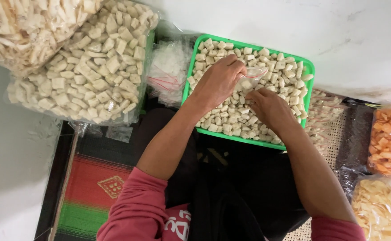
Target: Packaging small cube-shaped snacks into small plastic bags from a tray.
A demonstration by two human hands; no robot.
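A big clear sack of square crackers (88, 71) lies left of the green tray (244, 138). Mid-tray, the left hand (218, 82) pinches a thin, floppy little plastic bag (253, 76) by its rim. The right hand (269, 107) closes on light, crumbly crackers (289, 71).

Big clear bag of pale cubes (93, 71) left; orange chips bag (389, 140) right; striped woven mat (95, 192) below.

A white floor (365, 40) is seen, partly covered by a striped woven mat (93, 196). At twelve o'clock a green tray (310, 68) of pale cubes is set; at ten o'clock large clear bags of crackers (88, 67) are laid; at three o'clock orange chip bags (389, 140) are placed.
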